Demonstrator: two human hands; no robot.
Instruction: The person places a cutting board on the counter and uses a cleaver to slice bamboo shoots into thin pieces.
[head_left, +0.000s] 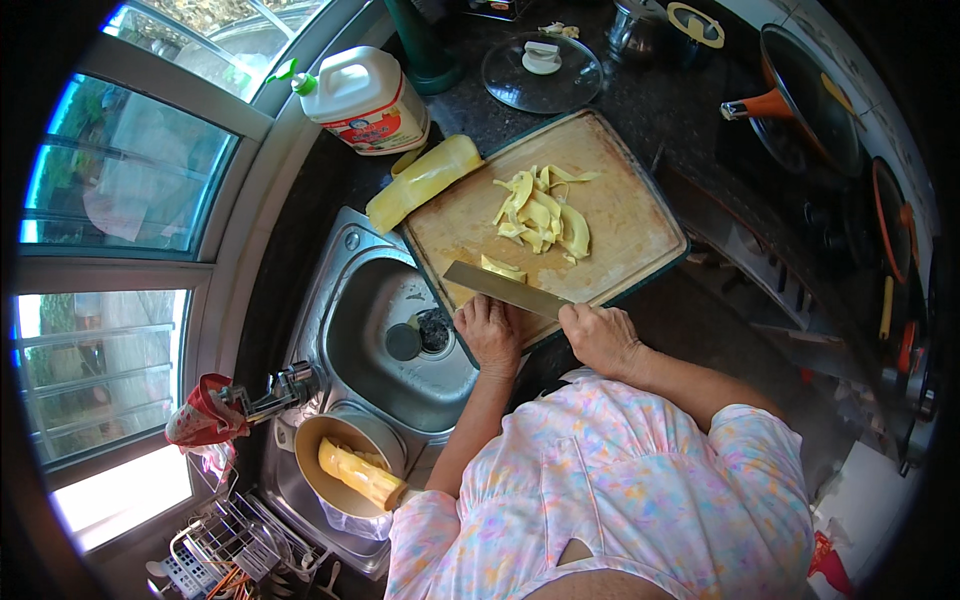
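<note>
My right hand (601, 336) grips the handle end of a kitchen knife (506, 291), whose broad blade points left over the near part of a wooden cutting board (630, 214). Just below the blade, my left hand (489, 330) has its fingers curled at the board's near edge; whether it holds a piece there is hidden. Pale yellow slices (502, 268), perhaps bamboo shoot, lie against the blade's far side. Beyond them is a loose heap of yellow strips (541, 214). A large yellow sheath-like piece (425, 182) rests across the board's left edge.
Left of the board is a steel sink (375, 300) with a drain strainer. A pot (352, 427) holding a yellow chunk stands at the second basin, near a faucet (289, 386). A white pump jug (367, 97) and a glass lid (517, 82) lie beyond; a wok (810, 97) is right.
</note>
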